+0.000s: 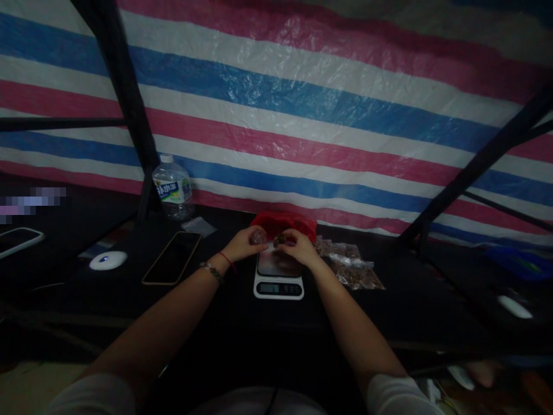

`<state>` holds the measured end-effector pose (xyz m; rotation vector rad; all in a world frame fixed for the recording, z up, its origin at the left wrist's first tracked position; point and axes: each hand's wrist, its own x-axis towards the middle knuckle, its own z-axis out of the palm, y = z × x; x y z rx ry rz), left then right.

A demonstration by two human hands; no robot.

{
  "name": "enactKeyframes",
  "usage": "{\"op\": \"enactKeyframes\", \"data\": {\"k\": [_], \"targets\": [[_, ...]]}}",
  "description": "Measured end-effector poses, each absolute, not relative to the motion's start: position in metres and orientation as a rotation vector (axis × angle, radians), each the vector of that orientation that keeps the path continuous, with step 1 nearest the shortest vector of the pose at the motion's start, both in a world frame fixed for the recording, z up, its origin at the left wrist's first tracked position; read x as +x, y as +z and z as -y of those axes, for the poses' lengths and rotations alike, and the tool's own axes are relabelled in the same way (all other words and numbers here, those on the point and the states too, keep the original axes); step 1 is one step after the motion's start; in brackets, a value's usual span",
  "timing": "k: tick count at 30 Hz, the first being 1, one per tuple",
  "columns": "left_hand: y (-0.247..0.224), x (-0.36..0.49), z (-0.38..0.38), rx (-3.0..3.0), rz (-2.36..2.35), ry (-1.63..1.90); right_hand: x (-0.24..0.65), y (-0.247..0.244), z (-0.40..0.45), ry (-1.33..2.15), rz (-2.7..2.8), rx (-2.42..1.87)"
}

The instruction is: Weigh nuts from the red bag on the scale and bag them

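Note:
A white kitchen scale [279, 290] with a shiny metal plate lies in front of me, its small display lit. Above the scale's left side, my left hand [246, 243] is closed around a small clear plastic bag [258, 236]. My right hand [296, 245] pinches a small clump of dark brownish bits [280, 238] over the plate. Behind both hands a red plastic bag [285, 222] lies spread out. To the right, beside my right wrist, are several clear zip bags [356, 272] filled with brown dried pieces.
Left of the scale lie a dark phone [173, 257], a flat clear bag [199, 226] and a white oval device [108, 260]. A large clear water bottle [173, 190] stands behind them. Black slanted posts [129, 98] rise before a striped tarp [302, 115]. At far right is a blue item [521, 262].

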<state>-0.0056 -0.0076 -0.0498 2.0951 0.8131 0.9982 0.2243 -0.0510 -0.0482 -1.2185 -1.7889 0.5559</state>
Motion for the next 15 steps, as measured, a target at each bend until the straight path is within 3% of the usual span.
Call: {"op": "enactKeyframes", "data": {"k": [5, 15], "targets": [[-0.045, 0.003, 0.016, 2.209, -0.932, 0.864, 0.214, -0.041, 0.052, 0.646, 1.689, -1.072], [-0.043, 0.012, 0.022, 2.178, -0.922, 0.86, 0.205, -0.036, 0.055, 0.512, 1.819, -1.092]]}}
